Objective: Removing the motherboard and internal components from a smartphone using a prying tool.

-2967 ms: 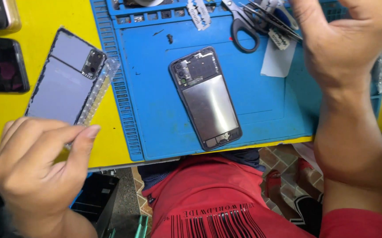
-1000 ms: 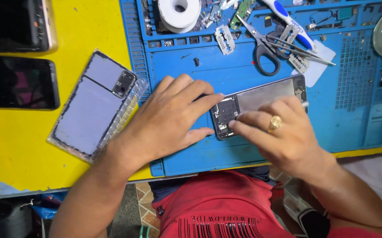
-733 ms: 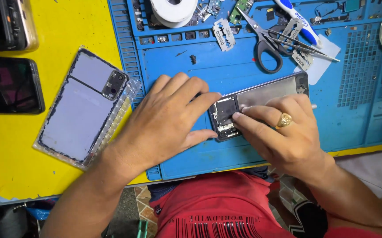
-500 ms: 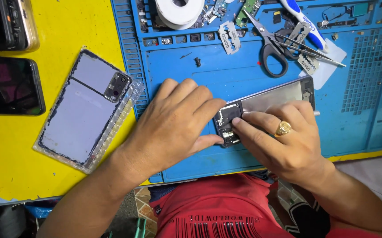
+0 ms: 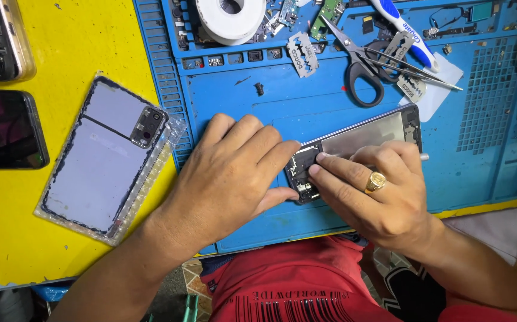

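Lying flat on the blue silicone repair mat (image 5: 354, 220), the opened dark smartphone with its bare metal mid-frame and exposed circuit board (image 5: 360, 140) sat between both hands, slanted, its board end nearest the person. The left hand (image 5: 231, 173) lay spread over the mat, fingers curled against that end and thumb under its corner, pinning it rather than clasping it. The right hand (image 5: 377, 194), wearing a gold ring, rested along the phone's near edge, its fingertips (image 5: 321, 164) pressed close together on the board; whether they pinched a small part could not be told. Such a phone looked light, thin and stiff, yet fragile where the board lay uncovered, and its smooth frame probably slippery. Holding it by the long side rails seemed safest. A grey back cover (image 5: 106, 158) lay apart on the yellow table (image 5: 61, 42); black-handled scissors (image 5: 363, 68) lay beyond.
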